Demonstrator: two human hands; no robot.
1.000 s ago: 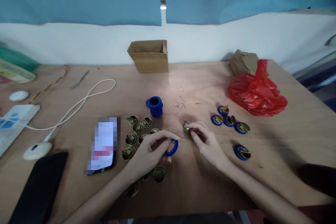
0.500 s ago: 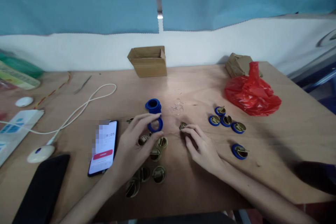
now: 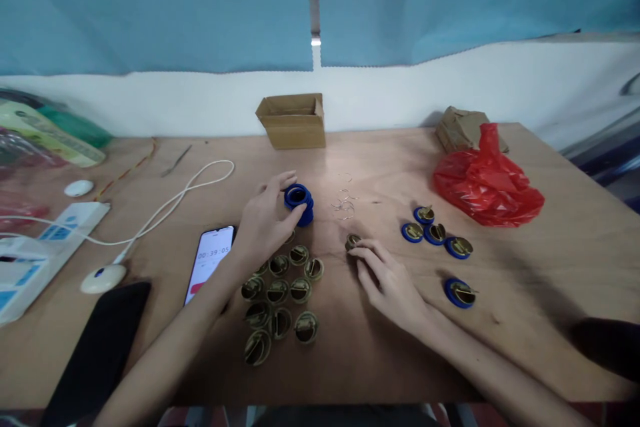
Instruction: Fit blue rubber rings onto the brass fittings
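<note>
Fingers [image 3: 284, 181] of the left hand [image 3: 263, 223] were parted around stacked blue rings [image 3: 308, 215], seemingly for steadying, while a brass-coloured disc [image 3: 353, 240] was pinched by the right hand [image 3: 390, 281], clear of clustered discs [image 3: 277, 291].

One camera sits on the person's head. It looks forward and down, quite near, at the flat brown wooden bench [image 3: 395, 167]. The left hand [image 3: 265, 220] and right hand [image 3: 387, 280] reach away from it. The hanging blue cloth [image 3: 160, 13] and flat white wall [image 3: 225, 103] face it. The far right edge looks too blurry to be sure about.
</note>
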